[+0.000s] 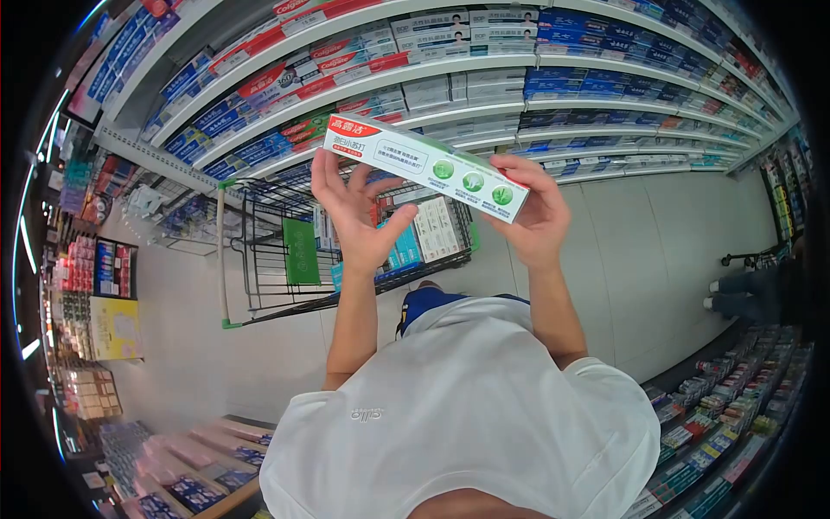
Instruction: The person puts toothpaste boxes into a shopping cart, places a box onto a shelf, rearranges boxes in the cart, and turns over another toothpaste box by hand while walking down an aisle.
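Note:
A long white toothpaste box (402,162) with a red corner label and three round green pictures is held up in front of the shelves, tilted down to the right. Around its right end, the fingers and thumb of my right hand (538,212) are closed. My left hand (356,208) is at the box's left end, its fingers apart and partly behind the box, the thumb spread below it. The box's underside and back are hidden.
Beyond the box stand white shelves (484,62) of boxed toothpaste. A shopping cart (259,259) with green trim holds several boxes, below and left of my hands. A person's legs (735,292) show at the far right. Low product displays (713,424) stand at the lower right.

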The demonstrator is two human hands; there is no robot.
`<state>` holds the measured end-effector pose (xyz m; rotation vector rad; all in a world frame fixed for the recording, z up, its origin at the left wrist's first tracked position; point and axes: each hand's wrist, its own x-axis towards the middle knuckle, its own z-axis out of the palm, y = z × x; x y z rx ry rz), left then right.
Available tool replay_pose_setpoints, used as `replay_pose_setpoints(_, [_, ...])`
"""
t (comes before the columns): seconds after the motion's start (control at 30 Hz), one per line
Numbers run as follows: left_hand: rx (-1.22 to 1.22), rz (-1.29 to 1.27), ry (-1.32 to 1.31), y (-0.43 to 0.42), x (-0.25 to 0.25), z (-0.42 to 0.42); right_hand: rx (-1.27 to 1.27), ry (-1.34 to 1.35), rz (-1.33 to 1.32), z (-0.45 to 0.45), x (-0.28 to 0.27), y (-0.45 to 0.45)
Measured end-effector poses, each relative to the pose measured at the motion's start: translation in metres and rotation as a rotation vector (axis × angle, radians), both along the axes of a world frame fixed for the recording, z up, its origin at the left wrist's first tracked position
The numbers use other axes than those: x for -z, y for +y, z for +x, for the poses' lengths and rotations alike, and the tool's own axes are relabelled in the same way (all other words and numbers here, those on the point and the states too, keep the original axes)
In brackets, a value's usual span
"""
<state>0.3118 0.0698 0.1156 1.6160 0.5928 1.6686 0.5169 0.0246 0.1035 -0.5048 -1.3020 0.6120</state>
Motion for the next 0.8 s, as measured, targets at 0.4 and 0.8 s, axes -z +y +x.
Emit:
replay_pose_setpoints(0.4, [-0.047, 0.003, -0.102, -0.01, -0.005, -0.009, -0.106, 0.0, 0.046, -0.008, 0.009, 0.006])
replay_pose_setpoints(0.8, [-0.334, 0.054, -0.091, -0.037, -0.011, -0.027, -0.068, 0.105, -0.217, -0.025, 0.034, 0.01])
